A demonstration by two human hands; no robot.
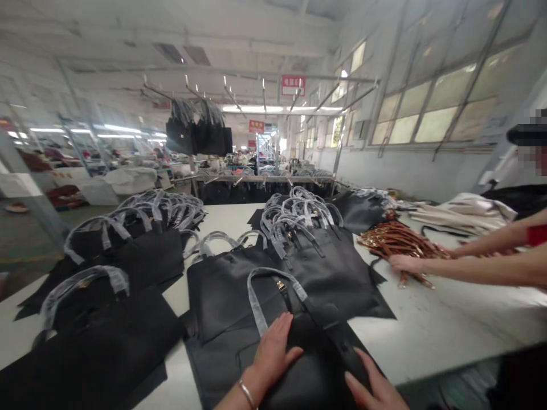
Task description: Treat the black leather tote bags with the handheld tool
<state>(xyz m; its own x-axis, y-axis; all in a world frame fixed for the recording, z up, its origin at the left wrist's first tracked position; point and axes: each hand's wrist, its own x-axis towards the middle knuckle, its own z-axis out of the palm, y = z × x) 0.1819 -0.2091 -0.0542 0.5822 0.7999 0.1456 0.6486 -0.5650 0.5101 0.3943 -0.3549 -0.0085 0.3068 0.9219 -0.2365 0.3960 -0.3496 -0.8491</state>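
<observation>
Two hands, left hand and right hand, both flat and ungripping on one black leather tote at the near edge of the white surface, the tote liable to slip over if pushed.

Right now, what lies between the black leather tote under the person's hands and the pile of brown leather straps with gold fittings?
Another black leather tote with plastic-wrapped handles, on the white table, as the head view shows.

Place: garment-style leather goods factory floor, bag production
Table: long white worktable
Goods: black tote bags, brown straps
Overhead: rack hung with black bags
Beyond: rows of workbenches
</observation>
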